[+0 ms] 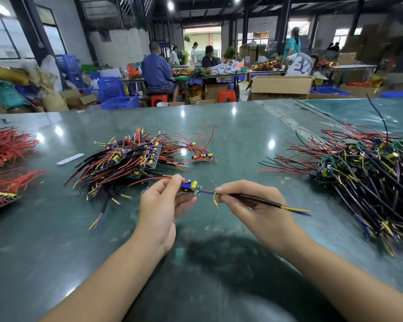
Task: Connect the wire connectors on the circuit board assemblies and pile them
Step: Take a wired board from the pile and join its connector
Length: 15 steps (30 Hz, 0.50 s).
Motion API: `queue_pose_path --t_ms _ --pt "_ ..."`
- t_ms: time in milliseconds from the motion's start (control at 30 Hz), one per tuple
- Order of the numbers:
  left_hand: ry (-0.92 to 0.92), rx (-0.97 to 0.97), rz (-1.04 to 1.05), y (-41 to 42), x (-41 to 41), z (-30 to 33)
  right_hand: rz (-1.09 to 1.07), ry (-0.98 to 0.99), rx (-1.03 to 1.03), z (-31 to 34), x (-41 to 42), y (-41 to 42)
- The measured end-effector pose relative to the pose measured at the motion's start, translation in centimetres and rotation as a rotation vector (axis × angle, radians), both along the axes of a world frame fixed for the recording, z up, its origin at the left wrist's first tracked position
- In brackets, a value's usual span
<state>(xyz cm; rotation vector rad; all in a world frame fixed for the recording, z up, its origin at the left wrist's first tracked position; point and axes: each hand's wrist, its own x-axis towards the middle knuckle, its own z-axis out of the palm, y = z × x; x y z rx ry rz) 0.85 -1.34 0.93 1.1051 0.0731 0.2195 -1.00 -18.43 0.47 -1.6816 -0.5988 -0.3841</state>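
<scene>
Left of the small green circuit board with blue and yellow parts (190, 187), the tangled finished pile of boards and wires (130, 159) is lying. The left hand (159, 205) is pinching this light, fragile board by its edges. Right of it, the right hand (249, 201) is pinching the soft black-sleeved wire (261, 201); gripping near the end seems best.

A glossy dark green tabletop (219, 135) is showing white light spots. The small circuit board (190, 187) is carrying blue and yellow parts, with a purple and yellow wire pair running right into a black sleeve (254, 199). The left pile of boards (130, 159) is mixing red, black, yellow and purple; the right pile (363, 175) is looking mostly black. Red wire bundles (7, 145) are lying far left.
</scene>
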Motion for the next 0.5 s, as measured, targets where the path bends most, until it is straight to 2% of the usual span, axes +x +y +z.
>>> queue_pose_path --t_ms 233,367,500 --pt "0.017 -0.124 0.098 0.7 0.2 0.1 -0.020 -0.233 -0.123 -0.5 0.4 0.0" --pt "0.015 -0.148 0.129 1.2 0.5 0.2 -0.025 -0.277 -0.158 -0.5 0.5 -0.1" --pt "-0.066 -0.128 0.101 1.6 0.7 0.6 -0.043 -0.253 -0.146 -0.3 0.4 -0.2"
